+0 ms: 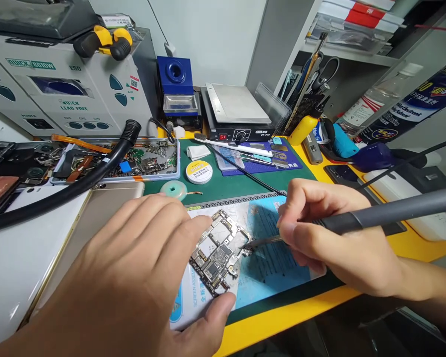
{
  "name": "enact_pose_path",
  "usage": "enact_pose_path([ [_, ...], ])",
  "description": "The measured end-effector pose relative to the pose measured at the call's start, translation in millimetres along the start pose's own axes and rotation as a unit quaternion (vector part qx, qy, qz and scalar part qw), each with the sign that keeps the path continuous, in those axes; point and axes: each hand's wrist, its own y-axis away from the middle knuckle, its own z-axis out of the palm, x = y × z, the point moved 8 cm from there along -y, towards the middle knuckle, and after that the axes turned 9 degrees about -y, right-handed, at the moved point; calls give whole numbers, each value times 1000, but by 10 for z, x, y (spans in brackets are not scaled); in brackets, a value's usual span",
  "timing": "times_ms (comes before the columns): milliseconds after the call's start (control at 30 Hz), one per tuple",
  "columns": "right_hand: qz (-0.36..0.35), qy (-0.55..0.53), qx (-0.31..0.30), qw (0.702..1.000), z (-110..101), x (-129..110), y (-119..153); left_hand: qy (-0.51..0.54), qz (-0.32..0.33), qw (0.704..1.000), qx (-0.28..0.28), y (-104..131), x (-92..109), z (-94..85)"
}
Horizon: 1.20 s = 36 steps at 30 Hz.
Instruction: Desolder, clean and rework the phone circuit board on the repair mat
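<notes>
A small circuit board (221, 253) lies tilted on a blue and white box (271, 277). Around its left side curls my left hand (152, 263), fingertips at the upper edge and thumb at the lower corner, gripping it. My right hand (327, 238) holds a soldering iron (386, 212) like a pen. The iron's thin metal tip meets the board's right edge, where small parts stick out. A thin black cord passes behind the box.
Behind stand a grey rework station (66, 94), a blue iron stand (176, 79) and a hot plate (237, 106). A black hose (107, 173) crosses the left. A solder wick spool (173, 189), a round tin (199, 172) and a brush (241, 147) lie near the box.
</notes>
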Motion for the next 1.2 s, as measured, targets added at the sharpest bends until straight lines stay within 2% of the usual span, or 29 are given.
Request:
enact_pose_path([
  [100,36,-24,6,999,-32,54,-11,10,-8,1000,15,23,-21,-4],
  [167,44,-30,8,999,-45,68,-13,46,16,999,25,36,6,-20],
  [333,47,-18,13,999,-65,75,-21,146,49,988,7,60,50,-25],
  [500,57,3,-6,998,-46,81,-41,79,62,995,-11,51,51,26],
  [633,82,8,-6,997,-60,118,-46,91,33,995,-23,45,1,84],
  [767,89,6,5,996,-75,126,-44,92,46,995,-6,6,4,80],
  [1033,130,15,19,991,-103,173,-20,89,41,995,-24,2,-14,64],
  [1200,131,14,16,991,-90,178,-18,79,50,995,-21,9,11,66],
])
